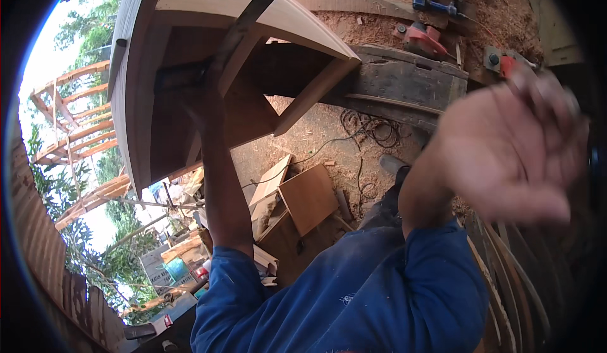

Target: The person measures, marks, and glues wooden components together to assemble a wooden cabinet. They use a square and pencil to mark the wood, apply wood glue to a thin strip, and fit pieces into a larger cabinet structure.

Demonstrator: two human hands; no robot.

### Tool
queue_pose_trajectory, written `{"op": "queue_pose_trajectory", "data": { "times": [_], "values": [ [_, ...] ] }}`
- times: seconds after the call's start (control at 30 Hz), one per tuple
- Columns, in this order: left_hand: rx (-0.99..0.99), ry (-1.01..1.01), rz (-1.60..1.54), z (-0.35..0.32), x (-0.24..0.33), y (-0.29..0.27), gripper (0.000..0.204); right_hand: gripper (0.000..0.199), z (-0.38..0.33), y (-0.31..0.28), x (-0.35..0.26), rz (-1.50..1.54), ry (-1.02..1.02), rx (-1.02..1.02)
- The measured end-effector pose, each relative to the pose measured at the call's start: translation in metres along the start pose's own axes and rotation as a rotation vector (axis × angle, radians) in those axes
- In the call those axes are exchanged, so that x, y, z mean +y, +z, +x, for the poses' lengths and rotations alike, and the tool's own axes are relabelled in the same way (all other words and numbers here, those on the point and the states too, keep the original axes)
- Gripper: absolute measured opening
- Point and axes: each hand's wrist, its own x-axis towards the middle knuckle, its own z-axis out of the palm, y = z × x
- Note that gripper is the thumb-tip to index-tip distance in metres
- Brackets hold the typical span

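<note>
Cabinet (253, 116) of pale wood lies over one end of a dark wooden bench (404, 78), its hollow side toward the person. The left hand (205, 94), in shadow, is within the cabinet's hollow, beside a long dark strip (256, 8); whether it grips that, I cannot tell. Well apart, the right hand (512, 147) is raised right of the cabinet, blurred, palm bared, fingers loosely bent. An orange-brown panel (308, 198) leans below the cabinet.
</note>
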Motion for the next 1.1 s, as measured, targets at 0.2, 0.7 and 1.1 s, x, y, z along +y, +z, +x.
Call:
{"op": "queue_pose_trajectory", "data": {
  "times": [0.2, 0.7, 1.1],
  "values": [
    [0.023, 0.073, -0.106, -0.008, 0.01, -0.004, 0.024, 0.048, -0.003, -0.02, -0.068, 0.146, -0.013, -0.191],
    [-0.085, 0.29, 0.089, -0.007, -0.028, -0.008, 0.03, 0.017, -0.118, 0.012, 0.008, -0.077, 0.362, -0.268],
    [-0.057, -0.021, -0.301, -0.007, 0.001, -0.005, 0.026, 0.014, -0.207, 0.103, 0.127, -0.024, 0.37, 0.067]
  ]
}}
